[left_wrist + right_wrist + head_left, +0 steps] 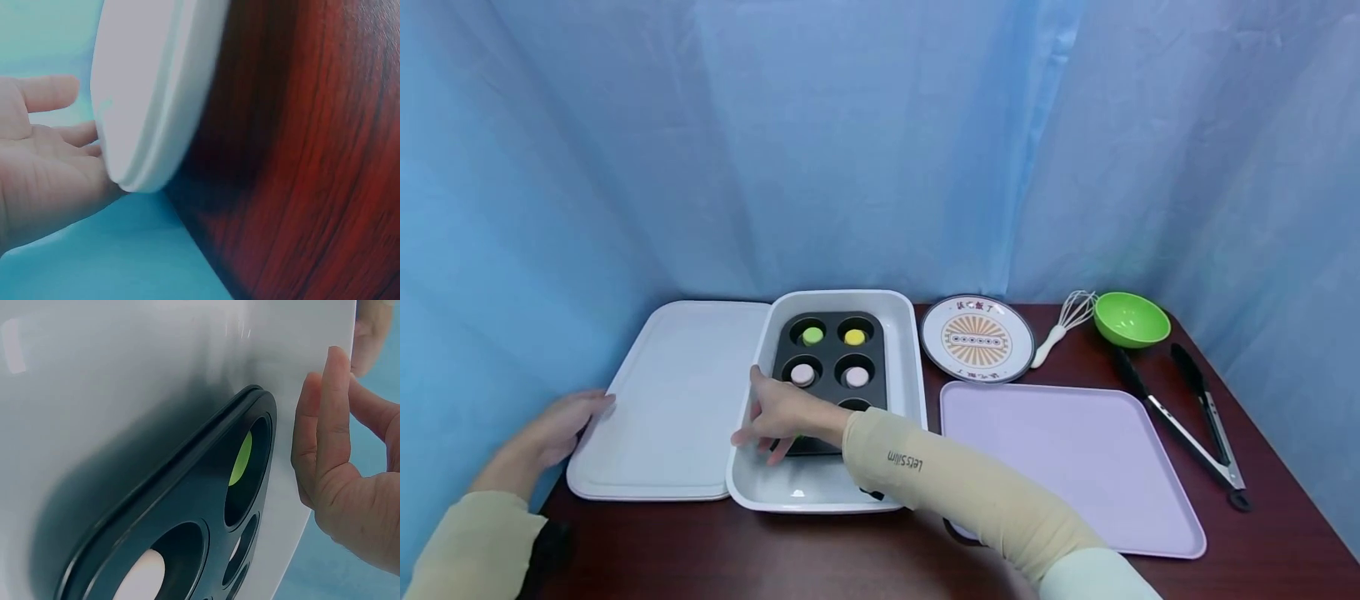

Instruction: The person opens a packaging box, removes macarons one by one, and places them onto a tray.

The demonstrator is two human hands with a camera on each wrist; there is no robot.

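My left hand (563, 423) is at the left edge of a white rectangular lid (677, 400). In the left wrist view, fingers reach under the stepped rim while the thumb stays straight, apart from it. My right hand (784, 408) reaches over the left side of a white rectangular tub (906, 358), fingers extended and spread about its rim. In that tub lies a dark muffin tin (829, 353); its cups hold small round pieces, among them a green one (812, 336), a yellow one (854, 337) and a pale pink one (802, 375). The right forearm hides the tin's near end.
Right of the tub lies a lilac tray (1067, 450), with a patterned plate (977, 338) behind it. Farther right are a whisk (1063, 329), a green bowl (1131, 320) and spread black-tipped tongs (1195, 442). A blue curtain (880, 150) hangs along the back of the dark wooden table (715, 550).
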